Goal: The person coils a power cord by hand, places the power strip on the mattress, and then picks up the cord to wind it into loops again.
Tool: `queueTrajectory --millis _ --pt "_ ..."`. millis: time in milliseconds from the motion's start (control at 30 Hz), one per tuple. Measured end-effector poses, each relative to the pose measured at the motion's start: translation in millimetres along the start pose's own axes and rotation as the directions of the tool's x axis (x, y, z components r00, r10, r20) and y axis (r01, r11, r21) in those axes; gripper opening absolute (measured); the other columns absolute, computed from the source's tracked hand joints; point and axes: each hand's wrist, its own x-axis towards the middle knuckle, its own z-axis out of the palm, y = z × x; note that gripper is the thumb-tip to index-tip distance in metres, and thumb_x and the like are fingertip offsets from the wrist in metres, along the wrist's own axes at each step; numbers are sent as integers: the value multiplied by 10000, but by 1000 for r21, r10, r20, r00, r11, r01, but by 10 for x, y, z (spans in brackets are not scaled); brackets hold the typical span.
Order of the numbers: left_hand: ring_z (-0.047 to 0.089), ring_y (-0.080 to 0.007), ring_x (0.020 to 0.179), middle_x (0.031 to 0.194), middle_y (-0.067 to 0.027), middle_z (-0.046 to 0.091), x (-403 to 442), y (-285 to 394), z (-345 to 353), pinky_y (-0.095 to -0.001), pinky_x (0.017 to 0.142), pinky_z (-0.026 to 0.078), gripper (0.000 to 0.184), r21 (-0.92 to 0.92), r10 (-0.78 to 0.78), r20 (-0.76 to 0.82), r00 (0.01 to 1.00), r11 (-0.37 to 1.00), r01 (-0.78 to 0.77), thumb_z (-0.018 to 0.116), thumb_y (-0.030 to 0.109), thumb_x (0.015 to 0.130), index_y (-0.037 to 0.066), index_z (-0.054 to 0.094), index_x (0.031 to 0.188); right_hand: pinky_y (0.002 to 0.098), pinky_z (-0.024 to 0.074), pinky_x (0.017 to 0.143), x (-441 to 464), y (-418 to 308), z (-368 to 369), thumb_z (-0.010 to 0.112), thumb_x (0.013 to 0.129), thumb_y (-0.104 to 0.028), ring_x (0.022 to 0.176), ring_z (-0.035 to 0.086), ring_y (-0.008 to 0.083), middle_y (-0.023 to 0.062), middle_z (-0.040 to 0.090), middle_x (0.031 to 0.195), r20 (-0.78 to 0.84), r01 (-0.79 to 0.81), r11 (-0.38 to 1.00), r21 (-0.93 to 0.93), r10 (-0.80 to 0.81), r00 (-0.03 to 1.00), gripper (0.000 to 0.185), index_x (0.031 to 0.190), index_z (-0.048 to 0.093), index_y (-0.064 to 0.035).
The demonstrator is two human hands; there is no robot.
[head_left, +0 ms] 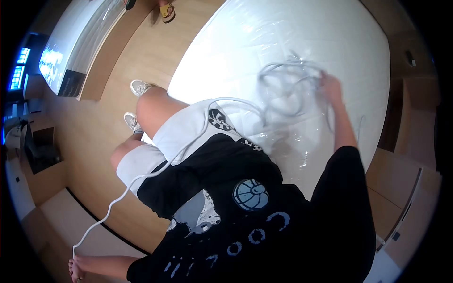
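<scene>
Cable point(140, 176): stretches from the left hand across the lap to loops point(295, 62) on the plastic-covered mattress point(212, 52).
Left hand point(75, 270): fingers curled tight around the cable, arm out wide.
Right hand point(331, 88): fingers seem closed on the bunched loops.
Feeding the length: I'd free one loop at a time, keeping the run over the thighs slack and not yanking against a crossing.
Plastic: folds could snag a strand, so lifting the loops seems wiser than dragging them.
Blur: right fingertips and loop crossings are smeared; I can't tell about knots.
Cut off: whatever lies beyond the left fist; a bystander's sandal point(167, 12) at the top edge.
</scene>
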Motion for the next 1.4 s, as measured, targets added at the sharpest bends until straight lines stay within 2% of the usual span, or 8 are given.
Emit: queueTrajectory --millis 67,133,400,767,1067,1167,1300,1400 --pt "312 -148 375 478 -10 348 3 -29 -15 -303 361 283 390 39 13 -19 1000 999 -12 449 365 921 93 460 640 338 475 617 208 601 -455 551 943 -542 633 559 175 62 599 729 274 -646 604 467 596 755 503 931 667 -53" --pt "318 -151 373 478 -13 355 -17 -91 -12 -305 360 291 389 78 23 -38 999 997 -20 451 361 917 90 463 638 292 455 584 216 1259 -631 550 940 -554 645 556 128 28 594 731 282 -717 335 612 754 593 506 924 663 -61" --pt "338 -161 369 479 -26 378 -354 -354 -17 -309 356 318 394 222 47 -19 999 974 -42 464 351 905 77 472 622 497 488 893 -189 1771 -110 525 913 -550 1006 666 400 180 697 1112 274 -541 839 -65 536 799 584 1200 644 -56" --pt "266 -112 457 570 8 325 -1410 -2 301 -248 420 215 401 369 -344 472 811 913 173 444 401 973 86 466 727 431 457 1031 -823 508 -90 874 636 -423 1216 555 363 197 301 1517 123 -437 899 5 433 893 987 1417 425 -23" --pt "561 -114 792 971 -22 589 -3164 109 521 -224 668 451 812 499 -535 843 57 817 290 479 713 904 43 504 1361 411 483 963 -676 503 -112 856 653 -393 1127 599 348 190 565 1263 289 -510 846 159 454 843 868 1359 510 -26" --pt "573 -233 1103 1249 -111 573 -4467 4 516 -391 942 470 952 548 -348 777 -525 784 292 421 810 852 39 454 1409 404 482 954 -829 332 3 837 673 -393 1124 596 339 178 588 1209 183 -411 891 192 379 907 781 1302 554 -25" --pt "431 -388 1333 1454 -172 451 -6583 1159 385 -436 1127 333 665 -151 178 527 -831 982 114 636 114 808 73 439 1441 406 487 942 -1145 -80 -142 835 673 -400 1122 585 340 160 570 1218 218 -399 890 221 354 910 750 1260 548 -32" --pt "407 -368 1361 1509 -196 370 -7612 1393 19 -507 1137 301 578 -359 257 398 -881 927 108 634 126 858 90 486 1416 420 498 904 -1464 -293 -309 853 662 -358 1079 596 347 143 554 1216 250 -432 871 232 376 892 747 1261 530 -49"
